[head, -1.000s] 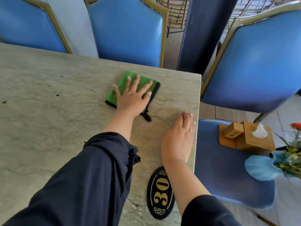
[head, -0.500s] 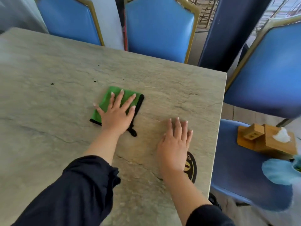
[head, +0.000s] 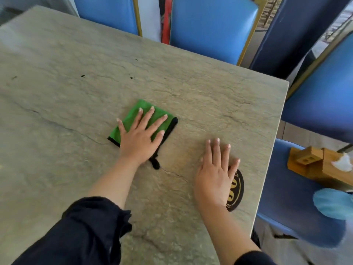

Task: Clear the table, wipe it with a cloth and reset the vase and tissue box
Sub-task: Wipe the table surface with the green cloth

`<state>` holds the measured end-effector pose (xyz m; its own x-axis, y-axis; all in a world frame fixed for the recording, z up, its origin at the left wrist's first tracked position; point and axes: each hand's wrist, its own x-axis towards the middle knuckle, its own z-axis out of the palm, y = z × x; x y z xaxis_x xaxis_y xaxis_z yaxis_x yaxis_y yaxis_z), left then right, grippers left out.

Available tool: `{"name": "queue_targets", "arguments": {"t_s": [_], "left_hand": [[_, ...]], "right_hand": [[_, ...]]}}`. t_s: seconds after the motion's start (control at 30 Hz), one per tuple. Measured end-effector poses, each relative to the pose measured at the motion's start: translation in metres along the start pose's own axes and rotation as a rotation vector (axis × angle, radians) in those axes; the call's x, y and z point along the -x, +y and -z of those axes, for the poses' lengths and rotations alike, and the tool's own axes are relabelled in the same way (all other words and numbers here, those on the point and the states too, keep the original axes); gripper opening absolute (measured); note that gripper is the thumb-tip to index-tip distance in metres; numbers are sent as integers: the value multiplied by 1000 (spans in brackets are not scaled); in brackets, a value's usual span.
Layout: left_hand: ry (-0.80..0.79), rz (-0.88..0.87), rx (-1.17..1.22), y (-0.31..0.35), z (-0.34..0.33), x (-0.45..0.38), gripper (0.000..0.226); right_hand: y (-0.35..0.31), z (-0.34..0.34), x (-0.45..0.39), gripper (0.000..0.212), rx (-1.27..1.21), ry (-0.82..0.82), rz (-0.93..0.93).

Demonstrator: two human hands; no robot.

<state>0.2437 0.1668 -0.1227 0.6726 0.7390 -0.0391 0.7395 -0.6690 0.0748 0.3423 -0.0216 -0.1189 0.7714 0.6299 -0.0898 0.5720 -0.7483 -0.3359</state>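
Note:
A folded green cloth [head: 133, 117] with a black edge lies on the grey stone table [head: 66, 83]. My left hand [head: 140, 135] presses flat on the cloth with fingers spread. My right hand [head: 214, 175] rests flat on the table near the right edge, partly covering a black oval number plate [head: 236, 190]. The wooden tissue box [head: 322, 166] stands on the blue chair seat [head: 282, 196] to the right. Beside it, at the frame's edge, shows the light blue vase [head: 332, 203]; its flowers are out of view.
Blue chairs with gold frames stand along the far side [head: 212, 25] and the right side [head: 324, 92] of the table. A few dark specks [head: 82, 76] dot the tabletop beyond the cloth. A dark blue pillar [head: 290, 35] rises at the back right.
My left hand has slid the cloth from the far right corner back toward the table's middle. My right hand has shifted inward from the edge onto the number plate. The view has tilted left.

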Motion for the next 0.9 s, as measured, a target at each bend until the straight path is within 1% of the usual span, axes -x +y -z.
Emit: {"name": "queue_targets", "arguments": {"t_s": [0.07,0.13,0.2,0.23,0.33,0.4,0.47,0.53,0.6,0.67,0.73,0.8,0.9], "left_hand": [[-52,149,43,-12,3,-23,46],[-60,200,50,-3,2,-29,46],[-36,171,57,16,-2,-11,47],[-21,129,56,28,-5,7,47],[13,-65,4,51,-9,75,50],[15,-145,-26,44,-9,114,51],[3,-133,-32,15,-5,125,51],[-12,-46,-36,-20,0,112,50],[-42,71,-17,-46,5,88,49],[-76,162,10,-58,7,68,48],[-74,206,29,-58,8,58,48],[-42,189,41,-49,6,66,49],[-6,41,5,-27,-2,112,50]], "right_hand": [[-5,-3,-3,64,61,-16,4],[-8,-3,-7,67,104,-25,-3],[-8,-1,-6,66,123,-34,-7],[-7,0,-6,65,123,-36,-5],[-4,2,-7,59,62,-17,2],[-3,0,-2,55,13,18,27],[-5,-5,18,54,-19,64,44],[-11,-14,52,56,-47,94,55],[-15,-22,81,58,-55,89,89],[-16,-26,94,58,-46,94,108],[-18,-25,92,58,-52,103,103],[-23,-24,94,60,-63,57,92],[-26,-24,107,60,-93,38,69]]}}
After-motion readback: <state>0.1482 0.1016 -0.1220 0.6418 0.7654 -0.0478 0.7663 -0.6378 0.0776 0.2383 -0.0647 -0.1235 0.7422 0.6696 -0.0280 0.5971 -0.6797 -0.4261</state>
